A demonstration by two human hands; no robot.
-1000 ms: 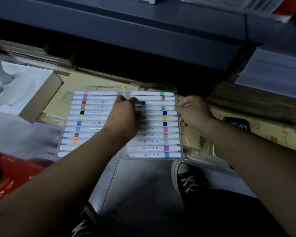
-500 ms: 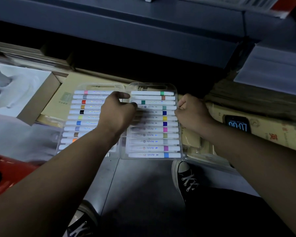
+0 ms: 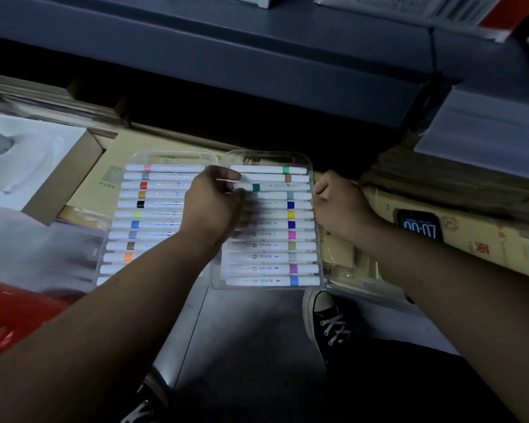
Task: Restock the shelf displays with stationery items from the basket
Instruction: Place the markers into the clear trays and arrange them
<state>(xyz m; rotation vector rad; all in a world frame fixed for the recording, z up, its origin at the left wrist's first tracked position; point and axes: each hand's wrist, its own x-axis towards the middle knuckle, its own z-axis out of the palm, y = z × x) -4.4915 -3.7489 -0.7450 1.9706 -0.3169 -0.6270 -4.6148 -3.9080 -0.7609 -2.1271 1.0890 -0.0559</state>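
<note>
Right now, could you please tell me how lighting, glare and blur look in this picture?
Head view: dim overall, nearly black under the shelf edge; the marker case catches light, with rainbow glints on its left pens; the left hand is motion-smeared; the white box at left looks soft.

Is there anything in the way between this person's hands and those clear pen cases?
Nothing visible. The left hand lies on the seam between the left marker case and the right marker case; the right hand holds the right case's outer edge. Both cases sit on a tan box.
</note>
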